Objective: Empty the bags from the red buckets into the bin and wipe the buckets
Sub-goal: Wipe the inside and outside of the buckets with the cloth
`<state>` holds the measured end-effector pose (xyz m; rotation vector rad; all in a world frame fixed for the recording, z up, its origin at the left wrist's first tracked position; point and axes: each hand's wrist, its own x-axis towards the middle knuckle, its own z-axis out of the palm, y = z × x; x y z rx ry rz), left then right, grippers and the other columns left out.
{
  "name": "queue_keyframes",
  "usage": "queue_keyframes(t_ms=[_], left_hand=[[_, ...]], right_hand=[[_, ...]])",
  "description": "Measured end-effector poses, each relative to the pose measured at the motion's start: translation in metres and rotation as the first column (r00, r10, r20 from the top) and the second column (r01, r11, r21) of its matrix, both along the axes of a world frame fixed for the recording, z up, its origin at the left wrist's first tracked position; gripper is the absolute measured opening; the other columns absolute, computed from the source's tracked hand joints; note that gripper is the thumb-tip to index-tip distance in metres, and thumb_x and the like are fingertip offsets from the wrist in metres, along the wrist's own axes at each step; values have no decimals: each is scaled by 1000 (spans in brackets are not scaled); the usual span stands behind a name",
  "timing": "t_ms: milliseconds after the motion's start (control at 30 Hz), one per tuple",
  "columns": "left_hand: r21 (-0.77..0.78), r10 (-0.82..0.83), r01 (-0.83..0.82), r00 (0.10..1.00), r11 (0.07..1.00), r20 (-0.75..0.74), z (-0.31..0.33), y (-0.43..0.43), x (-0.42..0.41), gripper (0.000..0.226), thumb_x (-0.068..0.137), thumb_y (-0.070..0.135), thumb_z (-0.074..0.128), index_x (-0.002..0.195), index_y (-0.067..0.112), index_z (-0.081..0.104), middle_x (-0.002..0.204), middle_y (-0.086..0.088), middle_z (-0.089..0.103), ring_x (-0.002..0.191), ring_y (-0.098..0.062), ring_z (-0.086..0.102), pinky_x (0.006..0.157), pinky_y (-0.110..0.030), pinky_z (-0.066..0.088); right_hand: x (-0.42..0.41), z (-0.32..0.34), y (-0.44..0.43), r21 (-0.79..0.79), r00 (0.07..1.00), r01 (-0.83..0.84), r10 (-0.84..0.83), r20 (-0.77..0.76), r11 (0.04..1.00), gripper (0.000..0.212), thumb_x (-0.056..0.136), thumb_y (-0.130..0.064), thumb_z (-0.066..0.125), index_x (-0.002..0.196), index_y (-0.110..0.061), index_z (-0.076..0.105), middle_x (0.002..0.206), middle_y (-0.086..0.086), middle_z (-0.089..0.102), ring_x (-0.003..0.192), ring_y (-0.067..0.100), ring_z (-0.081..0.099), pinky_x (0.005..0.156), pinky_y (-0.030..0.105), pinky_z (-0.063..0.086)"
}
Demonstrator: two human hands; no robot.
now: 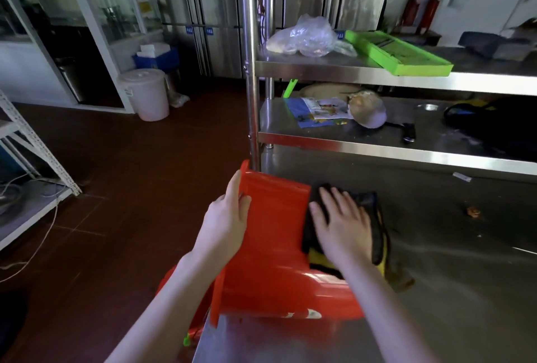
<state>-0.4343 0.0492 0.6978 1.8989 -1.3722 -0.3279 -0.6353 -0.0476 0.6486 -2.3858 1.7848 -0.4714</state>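
A red bucket (276,246) lies on its side at the left end of the steel table (450,275). My left hand (225,223) holds the bucket by its rim on the left, fingers pointing up along the edge. My right hand (341,223) lies flat, fingers spread, pressing a black and yellow cloth (374,234) against the bucket's right side. Below the table's left corner a second red bucket (177,284) shows partly behind my left forearm.
A steel shelf rack stands on the table, holding a clear plastic bag (308,38), a green tray (398,53), papers and a black bag (494,124). A white lidded bin (146,92) stands on the red floor at the back. A white metal rack (35,159) is at left.
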Motion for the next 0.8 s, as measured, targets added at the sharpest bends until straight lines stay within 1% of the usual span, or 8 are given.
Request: queue_keyframes(t_ms=[100, 233, 300, 367, 433, 533, 700, 800], left_hand=[[-47, -28, 27, 1000, 999, -12, -9, 10, 0, 53, 103, 34, 39, 152, 33, 20, 107, -4, 65, 87, -15, 64, 72, -23, 49], [-66, -39, 39, 999, 997, -2, -17, 16, 3, 52, 102, 33, 41, 151, 34, 25, 122, -6, 64, 107, -22, 64, 77, -17, 45], [-81, -19, 19, 1000, 997, 5, -21, 20, 6, 51, 102, 29, 43, 151, 34, 28, 135, -2, 57, 119, -13, 56, 81, -5, 38], [-95, 16, -19, 999, 995, -31, -26, 30, 13, 49, 102, 30, 43, 148, 40, 29, 139, 1, 54, 118, -4, 52, 81, 0, 36], [-98, 41, -47, 997, 994, -68, -33, 44, 18, 48, 99, 41, 39, 144, 50, 26, 134, 2, 58, 110, -3, 57, 83, -6, 43], [-74, 36, -44, 994, 996, -103, -40, 57, 19, 51, 91, 54, 34, 140, 60, 22, 117, 4, 64, 89, -6, 67, 76, -24, 55], [-125, 18, -34, 992, 992, -124, -47, 59, 16, 54, 91, 47, 42, 138, 64, 21, 113, 24, 58, 85, 19, 59, 69, -3, 47], [-131, 29, -50, 988, 990, -155, -58, 62, 8, 59, 97, 33, 47, 139, 65, 20, 129, -5, 63, 107, -24, 67, 92, -39, 55]], right_hand=[[-4, 5, -13, 106, 999, 49, -51, 16, 993, 62, 94, -63, 9, 149, -39, 25, 157, -15, 26, 146, 12, 17, 119, 46, 14], [51, 18, 11, -60, 993, -113, 114, 18, 992, 56, 96, -58, 18, 146, -39, 33, 154, -14, 34, 143, 14, 27, 115, 46, 20], [80, 24, 29, -148, 965, -252, 259, 27, 956, 57, 96, -56, 20, 146, -35, 37, 153, -9, 36, 142, 17, 30, 115, 46, 22], [92, 22, 41, -162, 929, -361, 370, 23, 918, 57, 98, -56, 18, 148, -33, 33, 156, -6, 32, 144, 18, 26, 116, 48, 22], [87, 14, 45, -127, 908, -416, 419, -1, 901, 59, 98, -60, 14, 150, -36, 25, 159, -7, 24, 147, 17, 20, 118, 48, 19], [58, 4, 32, -76, 956, -292, 293, 2, 953, 66, 94, -67, 5, 151, -38, 21, 159, -8, 22, 147, 15, 17, 120, 44, 14], [-14, -2, -19, 187, 998, 62, -61, -9, 980, 66, 93, -65, 10, 150, -35, 26, 158, -9, 25, 147, 15, 17, 119, 43, 16], [2, 1, -19, 119, 997, 68, -64, -40, 991, 58, 97, -59, 15, 148, -36, 31, 156, -12, 28, 145, 16, 20, 117, 45, 17]])
